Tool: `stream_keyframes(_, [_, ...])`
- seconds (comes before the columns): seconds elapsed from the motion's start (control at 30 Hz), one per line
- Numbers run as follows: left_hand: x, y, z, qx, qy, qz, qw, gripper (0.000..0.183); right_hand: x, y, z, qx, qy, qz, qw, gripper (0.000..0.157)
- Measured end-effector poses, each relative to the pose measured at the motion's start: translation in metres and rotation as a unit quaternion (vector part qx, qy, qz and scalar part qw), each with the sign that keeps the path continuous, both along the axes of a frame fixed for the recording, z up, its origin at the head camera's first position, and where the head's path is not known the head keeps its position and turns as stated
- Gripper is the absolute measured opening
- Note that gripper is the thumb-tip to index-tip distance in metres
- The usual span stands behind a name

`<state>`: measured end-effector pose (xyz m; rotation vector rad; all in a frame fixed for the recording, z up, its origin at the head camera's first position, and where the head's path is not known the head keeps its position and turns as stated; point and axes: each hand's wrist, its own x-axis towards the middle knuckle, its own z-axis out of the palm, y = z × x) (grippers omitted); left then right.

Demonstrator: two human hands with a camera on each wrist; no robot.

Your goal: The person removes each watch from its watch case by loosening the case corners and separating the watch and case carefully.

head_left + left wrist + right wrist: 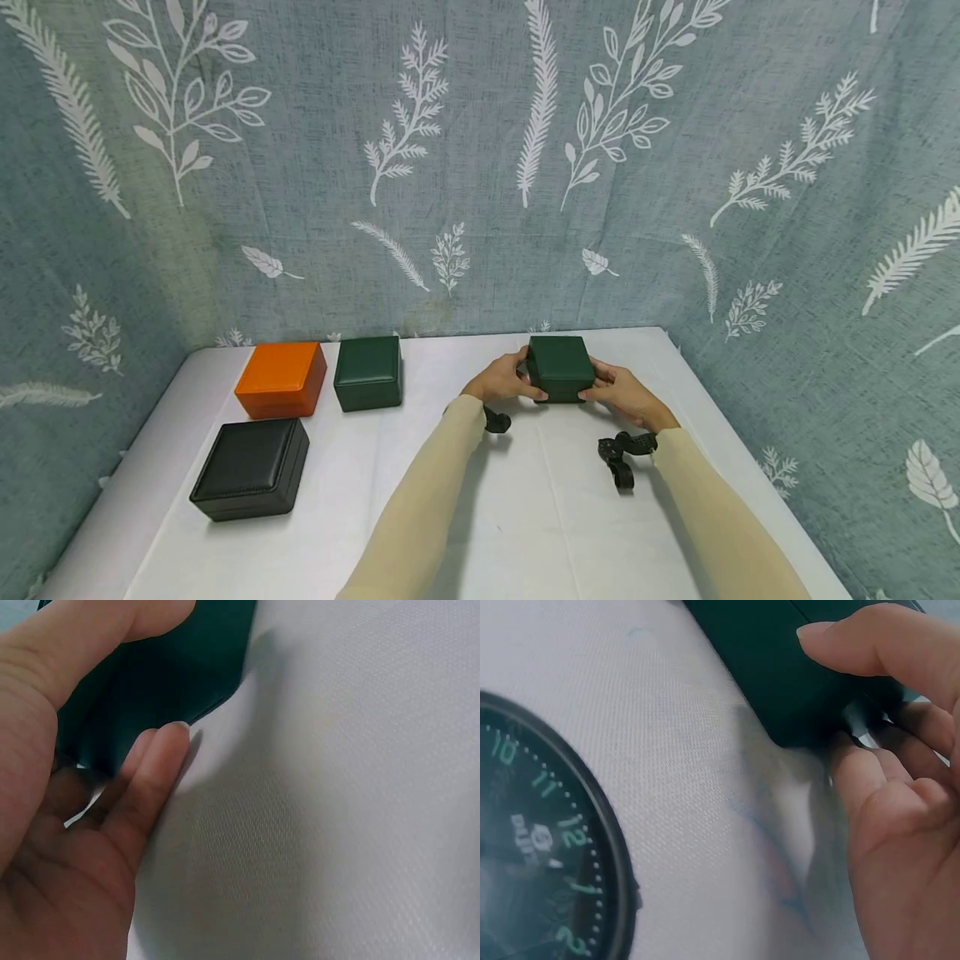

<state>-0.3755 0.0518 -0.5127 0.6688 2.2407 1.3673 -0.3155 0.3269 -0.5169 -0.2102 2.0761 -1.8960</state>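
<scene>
Toward the back-right corner of the counter [345, 500], a green box [559, 367] is between the left hand [498, 379] and right hand [628, 392], each grip grasping it from its own side. Low in the right wrist view, a dial [540, 832] reads 10, 11, 12, 1, 2; its smaller lettering is illegible. Toward the back-left corner stand an orange box [281, 379] and a second green box [368, 373], with a black box [251, 468] nearer the front. All four are closed, contents hidden.

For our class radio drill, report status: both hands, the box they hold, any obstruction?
Left hand, right hand gripping rightmost green box, one each side. Box looks closed. Other green box apart, to the left; nothing seen blocking.
</scene>
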Motion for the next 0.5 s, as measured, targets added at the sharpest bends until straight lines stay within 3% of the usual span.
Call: stream_keyframes(0.5, [0.0051, -0.0038, -0.0001, -0.039, 0.018, 0.009, 0.999, 0.105, 0.0026, 0.0034, -0.003, 0.067, -0.01, -0.027, 0.997, 0.095])
